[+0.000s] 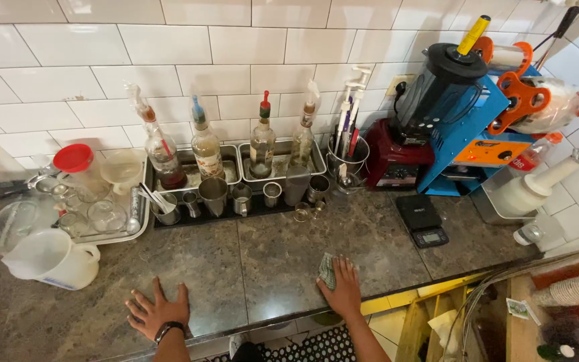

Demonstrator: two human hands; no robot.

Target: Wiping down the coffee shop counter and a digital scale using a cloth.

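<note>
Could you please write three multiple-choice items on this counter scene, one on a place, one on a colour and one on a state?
1. Where does the small black scale lie?
A. On the counter in front of the blender
B. Inside the metal tray
C. Under the white jug

2. What colour is the lid of the jar at the left?
A. Green
B. Red
C. Yellow

3. How does the left hand rest?
A. Closed round a bottle
B. Flat on the counter, fingers spread
C. Raised off the counter

Answers: 1 A, the scale sits on the bare stone counter just below the blender. 2 B, the round lid is plainly red. 3 B, the left hand's palm is down and it holds nothing, while the right hand presses a cloth.
</note>
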